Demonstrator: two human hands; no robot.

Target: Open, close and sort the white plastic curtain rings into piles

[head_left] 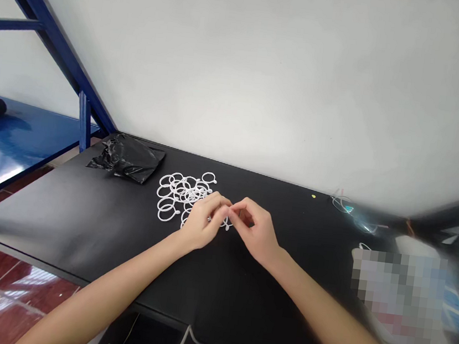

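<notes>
Fingertip to fingertip, my left hand [203, 225] and my right hand [259, 230] meet above the black table [94, 217]. Both are closed in a pinch. Whatever sits between the fingertips is too small and too covered to name. Parts of a white ring [229, 227] with a small tab show just under the fingers; I cannot tell if it is held or lies on the table. A loose pile of white plastic rings [166, 217], each with a small eyelet, spreads behind and to the left of my left hand, which hides some of them.
A crumpled black plastic bag [133, 159] lies at the back left. Clear plastic wrapping [355, 218] and a blurred white bag [397, 304] are on the right. A pale wall [245, 73] rises behind the table, and a blue metal frame [57, 39] stands at left.
</notes>
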